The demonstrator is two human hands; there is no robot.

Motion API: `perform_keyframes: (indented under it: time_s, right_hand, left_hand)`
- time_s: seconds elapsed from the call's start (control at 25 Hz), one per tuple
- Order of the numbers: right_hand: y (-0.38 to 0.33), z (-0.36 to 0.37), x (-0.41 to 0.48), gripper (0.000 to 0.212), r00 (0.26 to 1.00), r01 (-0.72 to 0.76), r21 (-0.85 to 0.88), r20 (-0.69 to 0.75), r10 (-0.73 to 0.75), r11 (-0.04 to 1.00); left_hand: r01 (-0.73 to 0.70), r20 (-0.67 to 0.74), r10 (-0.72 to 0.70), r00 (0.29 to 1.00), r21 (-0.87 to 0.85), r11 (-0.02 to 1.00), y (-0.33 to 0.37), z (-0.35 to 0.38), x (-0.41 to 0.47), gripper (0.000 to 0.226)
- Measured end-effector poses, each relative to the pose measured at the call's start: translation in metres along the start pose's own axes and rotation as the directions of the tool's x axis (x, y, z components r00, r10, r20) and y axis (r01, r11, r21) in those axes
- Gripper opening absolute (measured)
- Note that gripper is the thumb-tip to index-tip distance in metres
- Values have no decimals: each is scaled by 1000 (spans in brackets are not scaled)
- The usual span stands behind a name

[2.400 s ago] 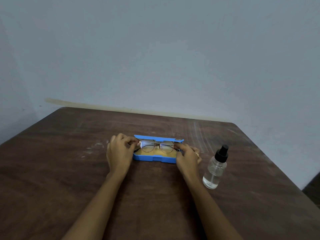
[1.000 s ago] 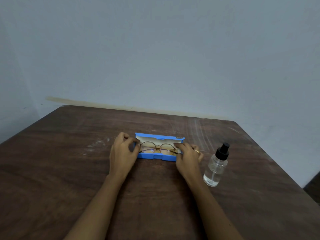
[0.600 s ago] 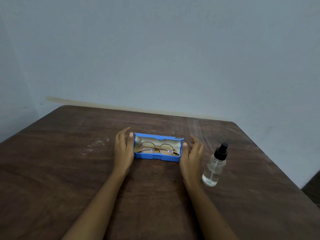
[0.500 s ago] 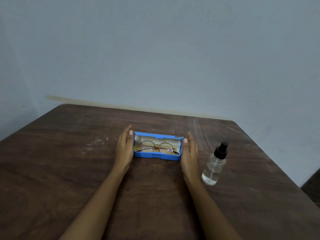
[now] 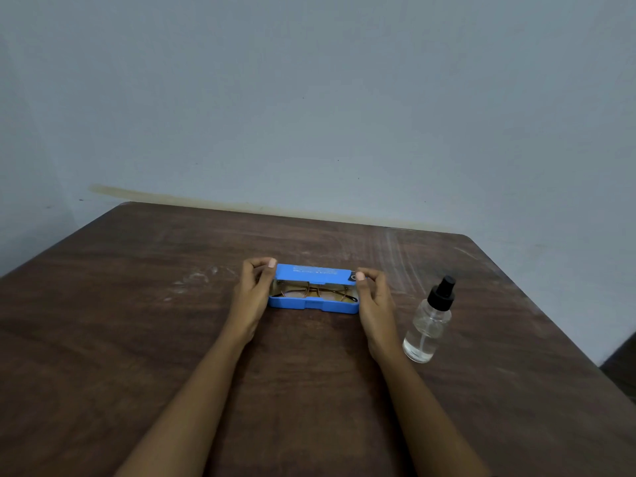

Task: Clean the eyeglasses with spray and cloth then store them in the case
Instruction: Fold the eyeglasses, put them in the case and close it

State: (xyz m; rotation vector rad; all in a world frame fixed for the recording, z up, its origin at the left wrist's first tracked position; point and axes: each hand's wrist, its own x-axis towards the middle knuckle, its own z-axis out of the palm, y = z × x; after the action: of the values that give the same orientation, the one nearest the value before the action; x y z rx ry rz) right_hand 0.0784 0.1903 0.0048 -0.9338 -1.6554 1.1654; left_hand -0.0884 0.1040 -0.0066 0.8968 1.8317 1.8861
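Observation:
A blue eyeglass case [image 5: 313, 307] lies in the middle of the brown table [image 5: 137, 339]. Its lid [image 5: 315, 273] is tilted forward, half lowered over the tray. Thin-rimmed eyeglasses [image 5: 315, 293] lie folded inside and show through the gap under the lid. My left hand [image 5: 253, 290] pinches the lid's left end between thumb and fingers. My right hand [image 5: 373, 297] pinches the lid's right end the same way. No cloth is in view.
A clear spray bottle [image 5: 428, 325] with a black pump top stands upright to the right of my right hand, a short gap away. A pale wall rises behind the table's far edge. The table's right edge drops off past the bottle.
Both hands let go of the eyeglasses, which now lie in the case. The hands then rose to the lid's ends and have tipped the lid forward over the glasses.

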Motion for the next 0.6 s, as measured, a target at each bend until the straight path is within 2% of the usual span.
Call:
perform_keyframes:
  time_s: [0.2,0.36,0.6]
  right_hand:
    - [5,0,2,14,999,33,-78,3,-33,996]
    - [3,-1,5,33,995,71,-132,78,-61,989]
    - [1,-2,4,34,993,54,-185,114,-33,981]
  left_hand:
    - [-15,-7,16,1000,74,997,-5,0,2,15]
    - [-104,33,99,995,232,967,-3,1,1,30]
    - [-181,62,170,983,338,923,3,4,-2,34]
